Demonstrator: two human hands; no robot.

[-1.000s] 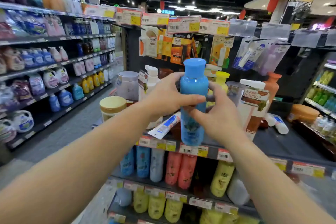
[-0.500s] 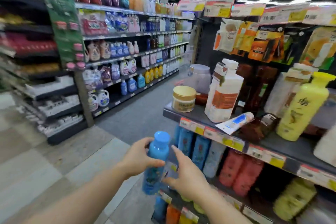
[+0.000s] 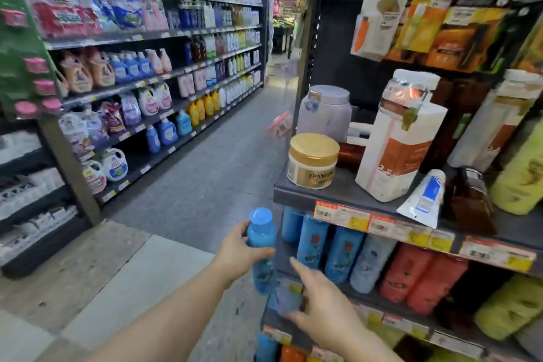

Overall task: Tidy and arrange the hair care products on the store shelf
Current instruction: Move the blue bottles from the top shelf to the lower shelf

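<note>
- Blue plastic bottle with a rounded blue cap (image 3: pixel 261 247): in the head view it stands nearly upright in the air, its long axis vertical with a slight lean, cap pointing up and base pointing down toward the floor. It is just off the left end of the dark metal store shelf (image 3: pixel 296 194), level with the second tier and beside the row there.
- Left hand (image 3: pixel 239 256): wrapped round the middle of the bottle, thumb across the front and fingers behind, carrying it.
- Right hand (image 3: pixel 320 303): released, fingers spread and fairly straight, reaching toward the shelf edge below the bottle; it lies over a blurred price tag strip, and whether it touches the strip cannot be told. It does not grip the bottle.
- Row of matching blue bottles (image 3: pixel 329 247): standing upright on the second tier, caps hidden under the tier above; red bottles (image 3: pixel 423 276) stand to their right.
- Round white jar with a gold lid (image 3: pixel 313 160): on the top tier near its left corner, upright.
- Tall white pump-pack box with an orange panel (image 3: pixel 396 141): right of the jar, tilted back.
- White and blue tube (image 3: pixel 426 200): leaning at the tier's front edge, near the box.
</note>
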